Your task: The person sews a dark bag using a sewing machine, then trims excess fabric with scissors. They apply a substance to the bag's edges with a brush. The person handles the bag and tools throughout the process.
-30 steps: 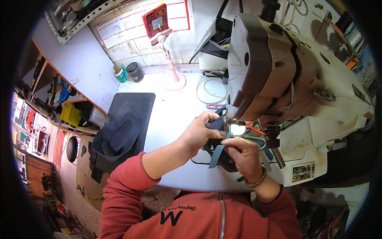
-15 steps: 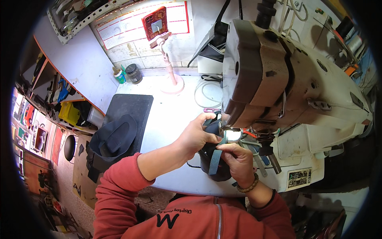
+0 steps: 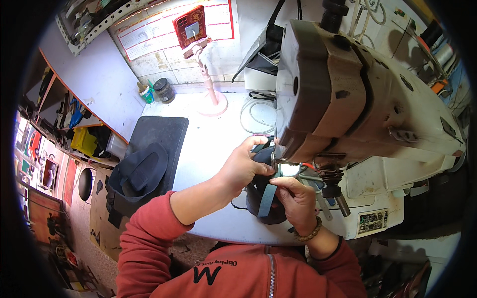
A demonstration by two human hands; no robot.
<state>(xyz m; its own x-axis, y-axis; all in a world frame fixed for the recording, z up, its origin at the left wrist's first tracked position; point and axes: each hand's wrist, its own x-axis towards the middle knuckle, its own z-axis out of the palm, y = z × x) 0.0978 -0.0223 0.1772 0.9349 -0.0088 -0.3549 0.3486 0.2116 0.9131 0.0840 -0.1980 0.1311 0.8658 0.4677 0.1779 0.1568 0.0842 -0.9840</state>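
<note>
Under the head of an industrial sewing machine (image 3: 318, 84), both my hands work on a dark curved piece, which looks like a shoe upper (image 3: 254, 198). My left hand (image 3: 242, 166) grips its upper edge near the needle area, thumb pressed down on it. Between the thumb and fingers of my right hand (image 3: 297, 201) is a narrow blue-grey strip (image 3: 267, 201), its loose end hanging down over the dark piece. The strip's upper part runs toward the machine's foot, where fingers and the machine head partly hide it.
Left on the white table (image 3: 208, 144), a similar dark piece (image 3: 141, 171) lies on a black mat (image 3: 171, 131). Behind stand a pink phone stand (image 3: 213, 102) holding a red phone (image 3: 191, 25), and a dark jar (image 3: 164, 91). Tools (image 3: 323, 206) lie right of my hands.
The whole view has shifted slightly. Both hands keep nearly the same place and grip, and the loose end of the strip has swung a little to the left.
</note>
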